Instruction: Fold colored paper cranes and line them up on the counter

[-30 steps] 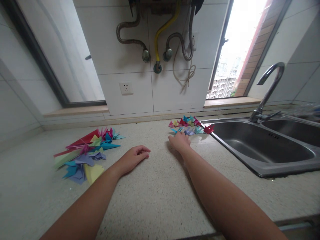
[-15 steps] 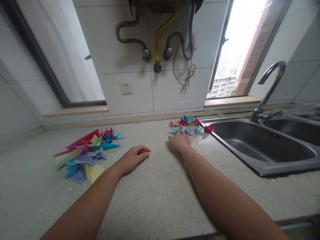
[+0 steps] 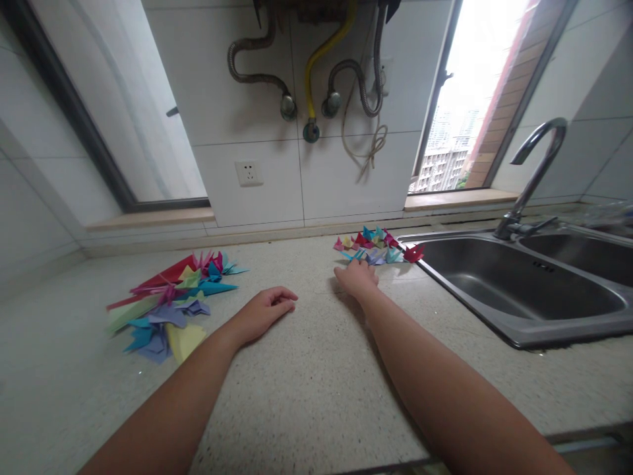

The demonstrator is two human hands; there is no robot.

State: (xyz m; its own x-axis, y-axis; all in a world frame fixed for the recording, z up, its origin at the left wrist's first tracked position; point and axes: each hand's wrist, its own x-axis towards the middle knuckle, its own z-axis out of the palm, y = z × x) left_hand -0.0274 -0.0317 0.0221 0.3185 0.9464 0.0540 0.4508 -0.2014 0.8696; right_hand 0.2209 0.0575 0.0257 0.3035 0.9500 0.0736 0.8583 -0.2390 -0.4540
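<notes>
My right hand (image 3: 357, 280) reaches forward on the speckled countertop (image 3: 306, 369), its fingers at the near edge of a small cluster of folded paper cranes (image 3: 376, 245) in pink, blue, yellow and red. The fingertips are hidden behind the back of the hand, so I cannot see whether they hold one. My left hand (image 3: 264, 310) rests on the counter at the middle, fingers loosely curled with nothing in them. A pile of coloured folded and flat paper sheets (image 3: 168, 303) lies to the left of it, apart from the hand.
A steel double sink (image 3: 519, 290) with a curved tap (image 3: 537, 171) takes up the right side. The tiled wall behind carries a socket (image 3: 248, 173), hoses and a yellow pipe (image 3: 321, 63). Windows stand at the left and right.
</notes>
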